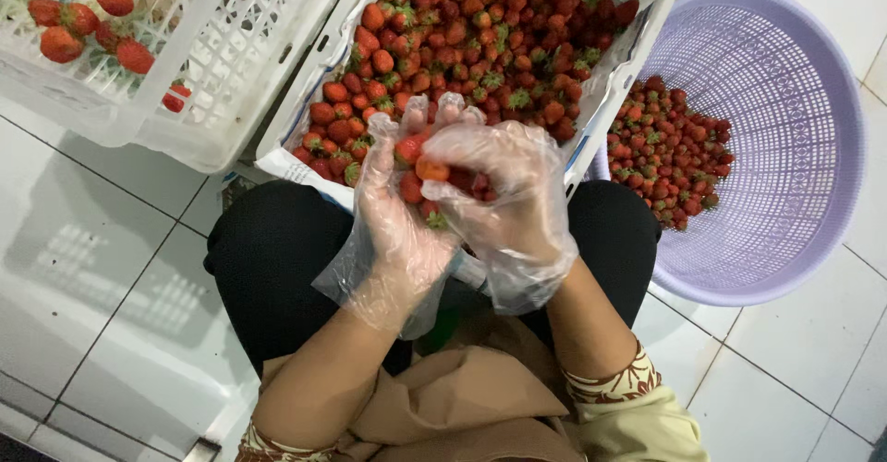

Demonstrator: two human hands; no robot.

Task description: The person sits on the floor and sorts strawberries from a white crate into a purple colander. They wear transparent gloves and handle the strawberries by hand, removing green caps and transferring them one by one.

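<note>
At frame centre, the gloved left hand (399,205) cups several strawberries (410,185); the right hand (504,199) pinches one berry (431,168) above the full crate (610,83). They look light, soft, easily bruised and slippery against plastic: hold gently around the shoulders.

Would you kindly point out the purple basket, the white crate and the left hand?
purple basket (795,102), head view, bare inner wall.
white crate (222,74), head view, latticed side wall.
left hand (393,217), head view, gloved palm.
</note>
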